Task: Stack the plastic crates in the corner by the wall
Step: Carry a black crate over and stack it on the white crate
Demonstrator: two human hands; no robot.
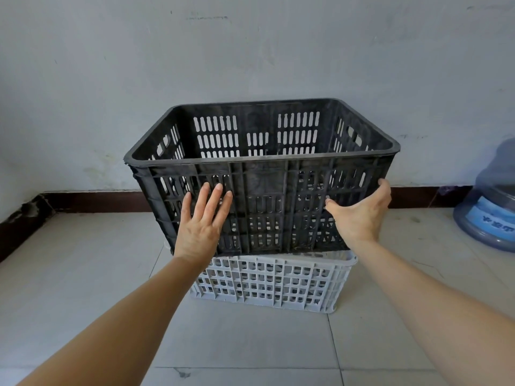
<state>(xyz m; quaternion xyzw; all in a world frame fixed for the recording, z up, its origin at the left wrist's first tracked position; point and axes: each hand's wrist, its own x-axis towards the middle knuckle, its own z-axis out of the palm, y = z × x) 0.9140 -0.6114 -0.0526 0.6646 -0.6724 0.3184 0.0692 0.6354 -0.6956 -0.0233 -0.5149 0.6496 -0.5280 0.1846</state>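
Note:
A large black slotted plastic crate (264, 176) sits on top of a lower grey lattice crate (276, 285), which stands on the tiled floor a little out from the wall. The black crate is wider than the grey one and overhangs it on the left. My left hand (202, 224) lies flat with fingers spread against the black crate's near wall, left of centre. At the near right part of that wall is my right hand (362, 213), open, its fingers spread with the tips at the crate's right corner. Neither hand holds anything.
A pale plaster wall (250, 57) with a dark brown skirting board (92, 200) runs behind the crates. The room corner (33, 201) lies at the left. A blue water jug (490, 201) lies on the floor at the right. Bare grey tiles (250, 344) stretch in front.

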